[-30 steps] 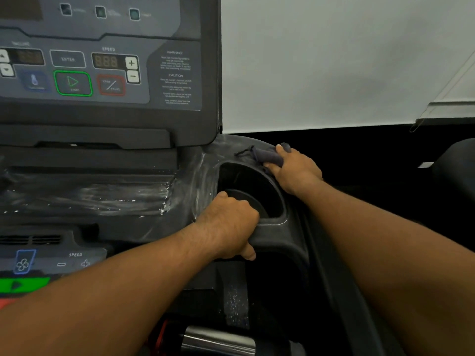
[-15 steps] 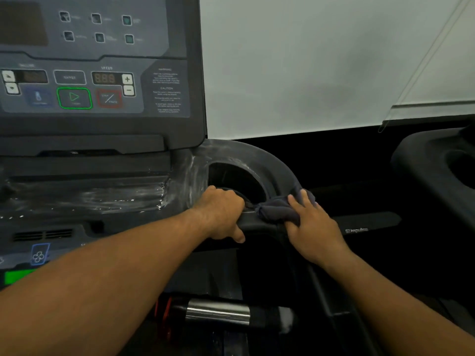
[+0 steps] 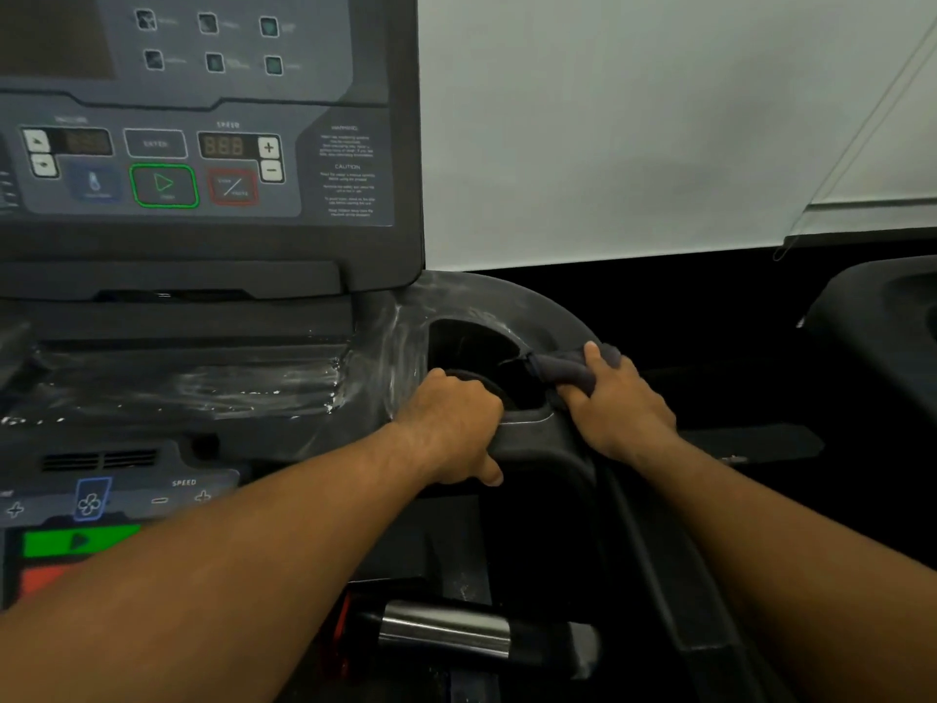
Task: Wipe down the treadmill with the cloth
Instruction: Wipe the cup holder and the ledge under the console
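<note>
Head view: the treadmill (image 3: 213, 317) fills the left and centre of the frame. Its console (image 3: 203, 154) is at upper left, and pale wet streaks (image 3: 228, 385) run across the tray below it and up the curved moulding. Right of centre sits the holder (image 3: 471, 347), a dark well with a raised rim.

The left hand (image 3: 451, 423) grips the holder's near edge, fingers (image 3: 456, 385) curled over the top and thumb underneath (a brace, by the look of it, not a wiping hand). The right hand (image 3: 621, 405) sits on the holder's right rim, close beside the left. Its fingers are curled over the cloth (image 3: 560, 371), a bunched dark grey wad pressed to the rim, one corner trailing toward the well.

The step in hand looks like wiping the holder's rim; the streaked parts to the left appear already done. The next move calls for firm pressure while dragging the cloth round the curve. After that comes the rail (image 3: 654, 550) at lower right, which shows no streaks. Whether the well itself has been wiped I cannot tell.
</note>
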`<state>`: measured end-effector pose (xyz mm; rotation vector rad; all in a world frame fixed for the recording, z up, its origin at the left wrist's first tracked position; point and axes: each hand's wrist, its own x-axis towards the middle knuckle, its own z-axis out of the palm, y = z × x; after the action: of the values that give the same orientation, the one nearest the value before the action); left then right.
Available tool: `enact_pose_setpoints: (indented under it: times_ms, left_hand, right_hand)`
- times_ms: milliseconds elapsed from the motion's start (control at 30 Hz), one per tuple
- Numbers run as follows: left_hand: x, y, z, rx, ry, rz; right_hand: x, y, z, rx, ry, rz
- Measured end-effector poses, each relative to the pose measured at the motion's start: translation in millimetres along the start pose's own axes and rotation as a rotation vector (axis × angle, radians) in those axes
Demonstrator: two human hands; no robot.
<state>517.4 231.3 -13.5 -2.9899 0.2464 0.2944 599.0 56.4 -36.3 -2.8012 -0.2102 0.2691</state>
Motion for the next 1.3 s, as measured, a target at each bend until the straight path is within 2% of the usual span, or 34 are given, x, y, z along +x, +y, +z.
enact_pose_setpoints:
  times_ms: [400,533,667,900,1067,1167,1233,1300]
  left_hand:
    - [7,-3,2,0.059,-0.022,0.048]
    - [9,-5,2,0.066,-0.04,0.055]
    - [7,-7,2,0.074,-0.036,0.056]
    - [6,-6,4,0.076,0.015,0.1]
    - [7,-9,5,0.071,0.006,0.121]
    - [6,-22,3,-0.053,0.01,0.103]
    - [7,-39,-1,-0.14,0.113,-0.006]
    - [9,-58,-6,-0.089,0.211,-0.096]
  right_hand:
    - [124,-72,-5,-0.133,-0.072,-0.249]
    - [130,-99,-2,-0.196,-0.029,-0.291]
    - [121,-75,0,-0.22,-0.026,-0.393]
    - [67,-5,-5,-0.151,-0.014,-0.38]
    - [101,-44,-8,-0.214,-0.013,-0.381]
    - [132,-75,-4,-0.21,-0.029,-0.365]
    - [147,-93,3,-0.204,-0.056,-0.348]
    - [154,-112,11,-0.207,-0.032,-0.332]
